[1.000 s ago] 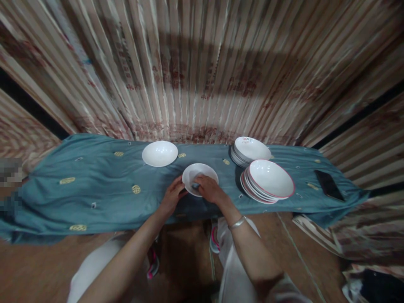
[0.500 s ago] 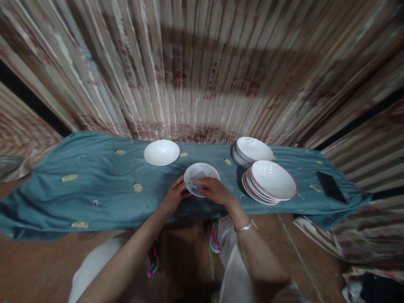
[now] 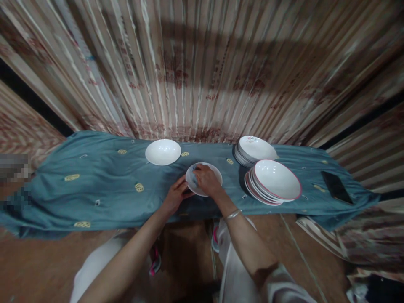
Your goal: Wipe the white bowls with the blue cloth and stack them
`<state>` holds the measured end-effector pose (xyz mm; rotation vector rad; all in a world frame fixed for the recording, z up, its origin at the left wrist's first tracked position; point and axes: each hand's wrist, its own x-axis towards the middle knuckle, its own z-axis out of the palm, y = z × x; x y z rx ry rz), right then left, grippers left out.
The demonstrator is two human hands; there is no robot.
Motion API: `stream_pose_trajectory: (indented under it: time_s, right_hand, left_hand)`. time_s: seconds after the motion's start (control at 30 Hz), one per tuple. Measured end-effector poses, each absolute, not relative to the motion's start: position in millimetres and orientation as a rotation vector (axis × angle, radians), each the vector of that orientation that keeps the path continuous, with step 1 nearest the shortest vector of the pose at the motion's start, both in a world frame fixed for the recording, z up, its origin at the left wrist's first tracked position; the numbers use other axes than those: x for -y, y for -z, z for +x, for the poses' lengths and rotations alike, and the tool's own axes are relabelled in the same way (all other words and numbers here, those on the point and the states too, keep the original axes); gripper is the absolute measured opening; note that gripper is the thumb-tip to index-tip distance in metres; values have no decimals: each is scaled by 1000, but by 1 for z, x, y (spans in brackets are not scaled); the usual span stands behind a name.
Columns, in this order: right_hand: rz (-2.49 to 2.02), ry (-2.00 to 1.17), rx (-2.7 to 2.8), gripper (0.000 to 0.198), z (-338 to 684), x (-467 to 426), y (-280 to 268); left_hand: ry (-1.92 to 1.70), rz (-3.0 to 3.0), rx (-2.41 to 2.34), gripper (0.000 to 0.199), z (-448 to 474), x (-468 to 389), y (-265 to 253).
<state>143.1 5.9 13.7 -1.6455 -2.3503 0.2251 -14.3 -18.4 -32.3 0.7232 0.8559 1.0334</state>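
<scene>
White bowl (image 3: 193, 185) was grasped at its nine o'clock side by the left hand (image 3: 175, 195). Inside, toward ten o'clock, the right hand (image 3: 207, 179) clutched a bluish wad (image 3: 194, 169), partly hidden.

A slim silver bangle (image 3: 234, 214) right of centre — pale sleeve (image 3: 285, 288) lower right, whitish trousers (image 3: 94, 265) below — pink-trimmed footwear (image 3: 155, 266) bottom centre.

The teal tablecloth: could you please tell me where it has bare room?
Left of the white dish and left hand lies the widest bare patch; a smaller one separates the red-rimmed stack from the phone. That stack crowds the flowered one.
</scene>
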Motion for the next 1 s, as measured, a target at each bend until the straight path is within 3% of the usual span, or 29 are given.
stream_pose_trajectory:
  time_s: [0.33, 0.57, 0.73, 1.0]
  right_hand:
    - [-1962, -142, 2453, 31, 161, 5, -20]
    - [-1630, -682, 2412, 28, 172, 17, -23]
    - [-1465, -839, 2277, 31, 167, 11, -15]
    - [-1435, -383, 2125, 35, 141, -8, 2]
  left_hand:
    - [-1057, 738, -860, 57, -13, 20, 33]
    - [-1044, 773, -849, 57, -13, 21, 26]
    - [-1031, 781, -847, 58, -13, 21, 24]
    - [-1056, 792, -869, 54, -13, 19, 29]
